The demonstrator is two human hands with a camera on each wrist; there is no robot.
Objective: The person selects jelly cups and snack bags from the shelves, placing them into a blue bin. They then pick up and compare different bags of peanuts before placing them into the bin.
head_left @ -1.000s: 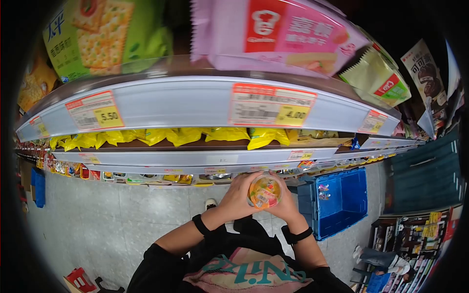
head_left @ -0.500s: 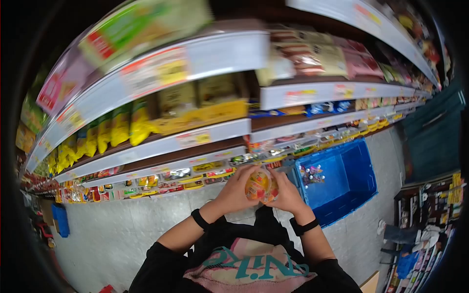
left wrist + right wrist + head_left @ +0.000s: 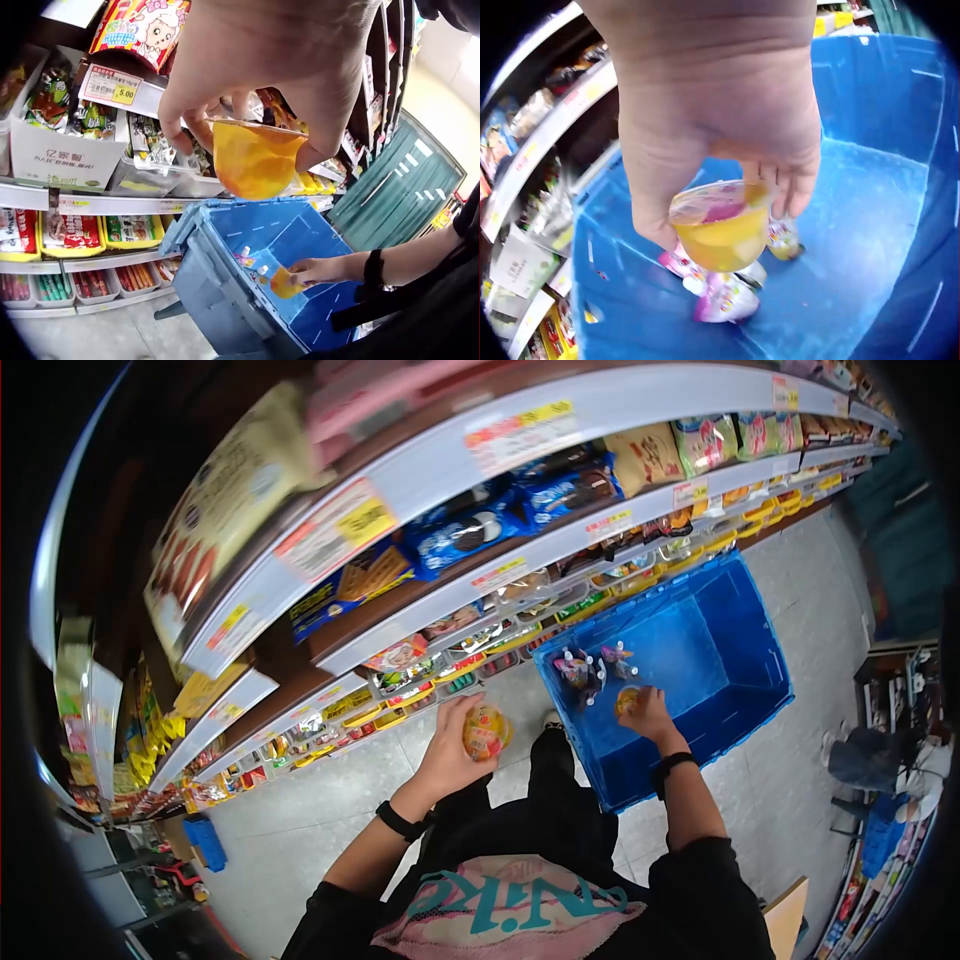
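Note:
My left hand (image 3: 448, 752) grips a clear cup of orange-yellow fruit jelly (image 3: 487, 733) by its rim, left of the blue crate (image 3: 690, 625). In the left wrist view, thumb and fingers pinch that cup's lid edge from both sides. Inside the crate, my right hand (image 3: 652, 715) holds a second jelly cup (image 3: 724, 232) with yellow contents and a printed film lid. Below this cup, several small pouches with white caps (image 3: 727, 296) lie on the crate floor, partly hidden by the cup and fingers.
Shelves of packaged snacks (image 3: 470, 540) curve along the far side, with lower bins (image 3: 400, 705) close to the crate. A person (image 3: 880, 770) is at another shelf on the right. A blue container (image 3: 205, 843) stands on the floor at left.
My hands were together around the jelly cups and have parted. The right one has moved right, down into the crate, with one cup. The head view has turned toward the crate.

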